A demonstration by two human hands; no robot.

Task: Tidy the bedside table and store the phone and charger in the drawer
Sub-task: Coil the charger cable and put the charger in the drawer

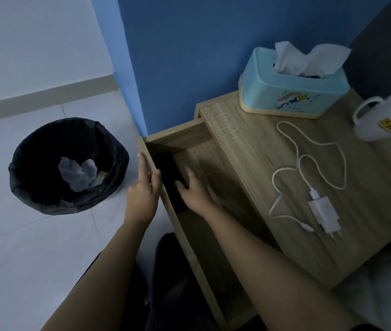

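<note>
Beside blue wall, open drawer (pixel 213 177) holds the phone (pixel 169 177) under spread right hand (pixel 195 189); charger (pixel 324 211) lies further right, long axis away.

Readable text — almost none

You can make out only a partial yellow label on the white mug (pixel 388 117) — letters like "JOTU", cut off; the tissue box (pixel 295 91) bears pictures only.

Illumination is dim with a blue-grey cast throughout. The open drawer (pixel 213 177) interior lies in deep shadow. The right hand (pixel 195 189) shows motion blur. Wide-angle distortion bends straight edges near the frame borders. No glare is present.
</note>
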